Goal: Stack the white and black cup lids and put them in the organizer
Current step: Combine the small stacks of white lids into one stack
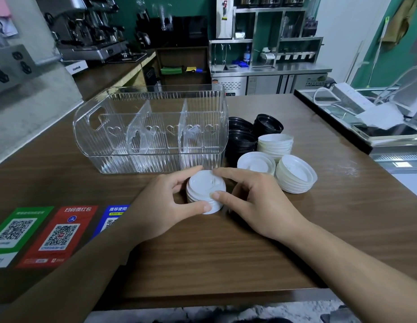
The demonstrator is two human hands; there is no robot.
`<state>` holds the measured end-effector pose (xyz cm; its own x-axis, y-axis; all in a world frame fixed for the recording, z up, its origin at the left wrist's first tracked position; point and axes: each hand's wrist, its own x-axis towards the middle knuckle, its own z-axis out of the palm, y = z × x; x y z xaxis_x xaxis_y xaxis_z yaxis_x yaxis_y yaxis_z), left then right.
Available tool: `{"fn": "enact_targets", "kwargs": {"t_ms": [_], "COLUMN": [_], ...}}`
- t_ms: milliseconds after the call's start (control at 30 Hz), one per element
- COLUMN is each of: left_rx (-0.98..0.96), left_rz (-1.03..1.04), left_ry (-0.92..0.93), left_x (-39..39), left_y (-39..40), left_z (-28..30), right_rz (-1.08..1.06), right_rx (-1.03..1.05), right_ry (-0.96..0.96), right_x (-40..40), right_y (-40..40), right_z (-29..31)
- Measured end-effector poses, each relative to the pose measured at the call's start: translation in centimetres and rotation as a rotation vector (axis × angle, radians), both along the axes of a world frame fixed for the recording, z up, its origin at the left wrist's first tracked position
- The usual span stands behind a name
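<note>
White stack (206, 191) of lids sits on the counter (226, 248) just in front of the organizer (151, 129), gripped from both sides: left hand (166, 206) and right hand (254, 203) each curl fingers and thumb round its rim. Organizer holds nothing yet; all three compartments bare. Right of the organizer wait loose white lids (296, 177), a flat one (256, 163), a taller white pile (275, 145) and black lids (243, 138). Early stage, I judge: stacking begun, nothing stowed. QR stickers (60, 236) lie left, clear of the path.
</note>
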<state>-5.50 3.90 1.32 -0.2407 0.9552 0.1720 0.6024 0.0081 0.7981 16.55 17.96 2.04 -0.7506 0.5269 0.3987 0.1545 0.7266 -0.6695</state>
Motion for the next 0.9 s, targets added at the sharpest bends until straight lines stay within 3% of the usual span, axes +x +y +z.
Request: {"fn": "enact_targets", "kwargs": {"t_ms": [267,667,900], "left_rx": [-0.044,-0.023,-0.050], "left_rz": [0.048,0.089,0.069], "left_ry": [0.181,0.205,0.174], "left_x": [0.7,1.1,0.6], "left_y": [0.0,0.3,0.4], "left_z": [0.2,0.1,0.0], "right_rz": [0.031,-0.028,0.070], "right_rx": [-0.076,0.018,-0.014], "right_ry": [0.010,0.015,0.002], "right_x": [-0.8,-1.2,-1.1], "right_y": [-0.3,-0.8,-0.1], "right_z": [0.3,0.2,0.5]}}
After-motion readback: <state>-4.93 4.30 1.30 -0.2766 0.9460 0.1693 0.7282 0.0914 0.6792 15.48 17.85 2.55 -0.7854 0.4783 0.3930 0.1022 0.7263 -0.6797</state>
